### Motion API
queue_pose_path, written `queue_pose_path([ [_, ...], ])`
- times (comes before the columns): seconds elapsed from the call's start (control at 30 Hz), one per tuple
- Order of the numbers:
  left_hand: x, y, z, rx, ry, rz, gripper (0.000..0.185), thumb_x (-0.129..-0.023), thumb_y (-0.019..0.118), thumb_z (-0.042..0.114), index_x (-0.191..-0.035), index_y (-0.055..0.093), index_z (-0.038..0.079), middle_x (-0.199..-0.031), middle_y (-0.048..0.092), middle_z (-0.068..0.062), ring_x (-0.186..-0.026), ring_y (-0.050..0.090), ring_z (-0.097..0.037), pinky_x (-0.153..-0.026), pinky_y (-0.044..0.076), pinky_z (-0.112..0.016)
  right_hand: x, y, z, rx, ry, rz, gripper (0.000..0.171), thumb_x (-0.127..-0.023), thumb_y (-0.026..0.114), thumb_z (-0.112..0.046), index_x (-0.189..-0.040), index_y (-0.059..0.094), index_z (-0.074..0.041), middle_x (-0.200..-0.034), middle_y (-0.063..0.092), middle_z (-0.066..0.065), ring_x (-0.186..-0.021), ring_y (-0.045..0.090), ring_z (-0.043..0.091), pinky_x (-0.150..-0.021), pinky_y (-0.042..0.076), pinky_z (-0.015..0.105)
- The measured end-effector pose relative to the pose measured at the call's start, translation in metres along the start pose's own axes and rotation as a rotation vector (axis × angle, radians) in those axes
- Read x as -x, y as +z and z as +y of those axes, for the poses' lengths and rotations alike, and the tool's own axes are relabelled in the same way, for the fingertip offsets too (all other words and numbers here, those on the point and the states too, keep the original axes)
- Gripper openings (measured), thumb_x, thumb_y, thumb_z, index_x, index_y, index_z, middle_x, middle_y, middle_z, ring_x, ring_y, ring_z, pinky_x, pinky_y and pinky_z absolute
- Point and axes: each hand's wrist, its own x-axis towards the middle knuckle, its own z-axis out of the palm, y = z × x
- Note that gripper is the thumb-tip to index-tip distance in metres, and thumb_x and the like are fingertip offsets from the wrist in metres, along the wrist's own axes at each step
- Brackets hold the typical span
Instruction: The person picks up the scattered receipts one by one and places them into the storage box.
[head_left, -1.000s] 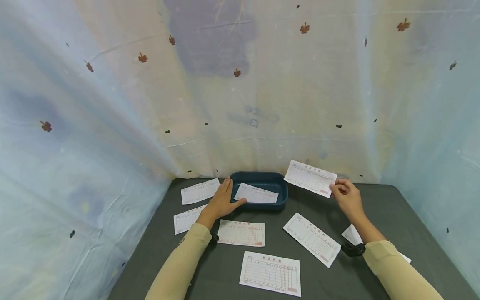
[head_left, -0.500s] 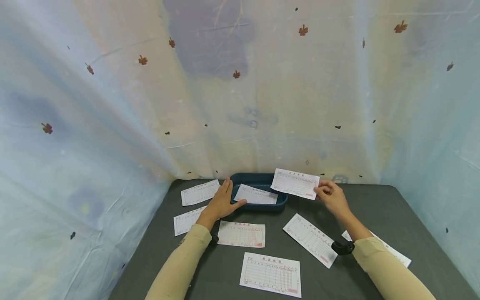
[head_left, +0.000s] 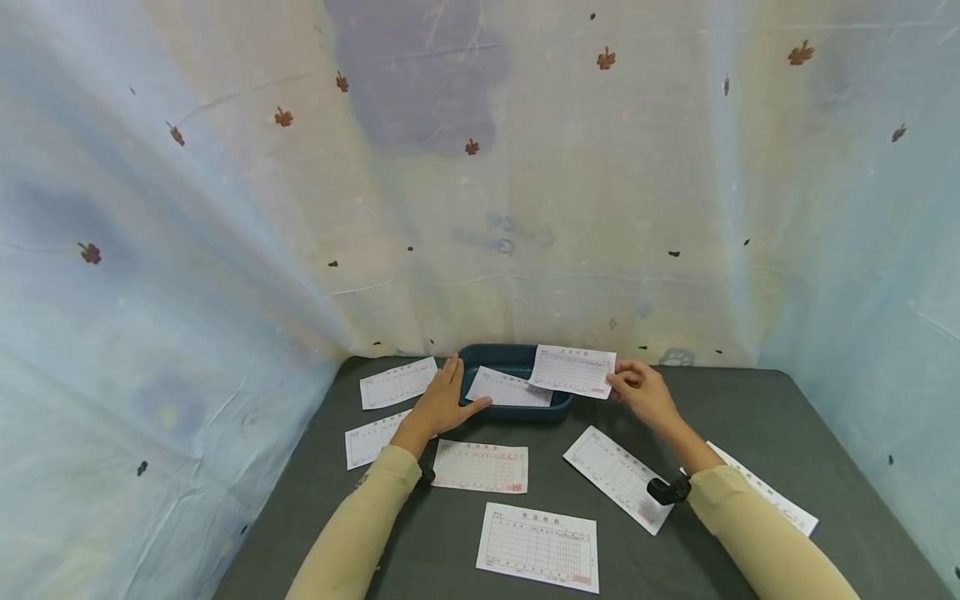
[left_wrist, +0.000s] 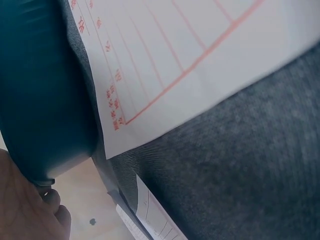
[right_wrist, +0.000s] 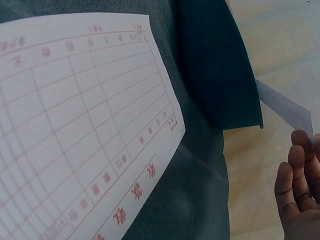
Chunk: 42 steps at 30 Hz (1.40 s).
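Note:
A dark teal plastic bin (head_left: pixel 516 412) stands at the back of the table, with one printed receipt slip (head_left: pixel 507 387) lying inside it. My left hand (head_left: pixel 440 405) rests against the bin's left end, fingers mostly straight and the thumb spread along the front. Over the bin's right part, my right hand (head_left: pixel 643 395) pinches another receipt slip (head_left: pixel 573 370) by its right edge. The right wrist view shows this held slip (right_wrist: pixel 285 104) reaching past the bin's rim from the fingertips. Part of the bin's right side is hidden behind it.
Several more slips lie on the dark grey table (head_left: pixel 420 542): a front slip (head_left: pixel 538 547), a middle slip (head_left: pixel 482 467), a tilted slip (head_left: pixel 617 475), and two left slips, the farther slip (head_left: pixel 397 382) among them. My right forearm partly covers a far-right slip (head_left: pixel 772 492). Patterned sheeting (head_left: pixel 510 208) hangs behind.
My right hand has moved left with its slip, from right of the bin to over its right part, and slightly lower. The left hand has stayed on the bin.

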Motion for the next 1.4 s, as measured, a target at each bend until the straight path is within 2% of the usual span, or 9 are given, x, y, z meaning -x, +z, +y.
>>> queue_pose_path([
  [0.17, 0.001, -0.001, 0.0, -0.017, -0.018, -0.017, 0.117, -0.099, 0.048, 0.081, -0.17, 0.009, -0.003, -0.18, 0.003, -0.019, -0.167, 0.006, -0.036, -0.133, 0.016, -0.053, -0.004, 0.007, -0.004, 0.024, 0.008, -0.019, 0.03, -0.106, 0.069, -0.008, -0.126, 0.061, 0.013, -0.1, 0.077, 0.024, -0.076, 0.069, 0.018, -0.073, 0.062, 0.034],
  [0.27, 0.0, -0.001, -0.001, -0.019, -0.022, -0.021, 0.115, -0.1, 0.049, 0.08, -0.17, 0.009, -0.003, -0.18, 0.003, -0.019, -0.167, 0.006, -0.036, -0.133, 0.016, -0.053, -0.007, 0.012, -0.007, 0.034, 0.023, -0.031, 0.03, -0.106, 0.069, -0.008, -0.127, 0.061, 0.012, -0.102, 0.077, 0.024, -0.078, 0.07, 0.022, -0.076, 0.063, 0.039],
  [0.4, -0.002, 0.0, -0.003, -0.015, -0.018, -0.019, 0.115, -0.1, 0.05, 0.079, -0.17, 0.01, -0.003, -0.18, 0.003, -0.02, -0.167, 0.007, -0.036, -0.133, 0.017, -0.054, -0.011, 0.019, -0.011, 0.027, 0.013, -0.045, 0.03, -0.107, 0.068, -0.008, -0.128, 0.061, 0.012, -0.101, 0.077, 0.024, -0.078, 0.069, 0.024, -0.073, 0.061, 0.034],
  [0.53, -0.003, 0.003, -0.005, -0.009, -0.014, -0.015, 0.119, -0.098, 0.046, 0.084, -0.17, 0.009, -0.003, -0.18, 0.002, -0.02, -0.167, 0.006, -0.037, -0.133, 0.015, -0.054, -0.014, 0.027, -0.013, 0.003, -0.009, -0.054, 0.028, -0.106, 0.068, -0.006, -0.125, 0.061, 0.013, -0.099, 0.076, 0.027, -0.075, 0.066, 0.016, -0.07, 0.058, 0.03],
  [0.73, -0.002, 0.004, -0.004, 0.022, 0.003, 0.0, 0.122, -0.097, 0.044, 0.087, -0.169, 0.011, -0.006, -0.179, 0.004, -0.022, -0.166, 0.008, -0.041, -0.132, 0.015, -0.058, -0.018, 0.042, -0.014, 0.025, 0.001, -0.065, 0.023, -0.106, 0.068, -0.006, -0.122, 0.064, 0.01, -0.095, 0.077, 0.021, -0.073, 0.064, 0.014, -0.069, 0.056, 0.026],
  [0.83, -0.002, 0.002, -0.002, 0.005, 0.001, -0.003, 0.121, -0.097, 0.043, 0.086, -0.169, 0.011, -0.006, -0.179, 0.004, -0.022, -0.166, 0.008, -0.04, -0.132, 0.014, -0.056, -0.019, 0.052, -0.014, 0.024, 0.003, -0.078, 0.022, -0.106, 0.069, -0.007, -0.121, 0.065, 0.009, -0.092, 0.077, 0.02, -0.072, 0.066, 0.016, -0.068, 0.056, 0.024],
  [1.0, -0.001, -0.001, 0.001, -0.013, -0.004, -0.009, 0.118, -0.099, 0.047, 0.082, -0.169, 0.012, -0.006, -0.179, 0.005, -0.023, -0.166, 0.01, -0.04, -0.133, 0.015, -0.055, -0.018, 0.066, -0.018, 0.015, -0.003, -0.104, 0.022, -0.106, 0.068, -0.005, -0.121, 0.064, 0.011, -0.091, 0.077, 0.021, -0.071, 0.067, 0.02, -0.067, 0.056, 0.022],
  [1.2, -0.002, 0.002, 0.001, -0.037, -0.013, -0.012, 0.115, -0.1, 0.05, 0.079, -0.17, 0.011, -0.004, -0.179, 0.005, -0.022, -0.166, 0.009, -0.038, -0.133, 0.016, -0.054, -0.02, 0.074, -0.021, 0.025, 0.033, -0.097, 0.023, -0.106, 0.068, -0.006, -0.123, 0.065, 0.009, -0.091, 0.077, 0.019, -0.07, 0.063, 0.014, -0.066, 0.053, 0.021],
  [1.4, -0.004, 0.005, 0.0, -0.042, -0.017, -0.009, 0.114, -0.1, 0.05, 0.078, -0.17, 0.009, -0.003, -0.179, 0.005, -0.021, -0.166, 0.008, -0.037, -0.133, 0.014, -0.052, -0.023, 0.077, -0.022, 0.058, 0.041, -0.106, 0.022, -0.106, 0.068, -0.007, -0.122, 0.067, 0.008, -0.096, 0.078, 0.02, -0.073, 0.064, 0.016, -0.068, 0.053, 0.025],
])
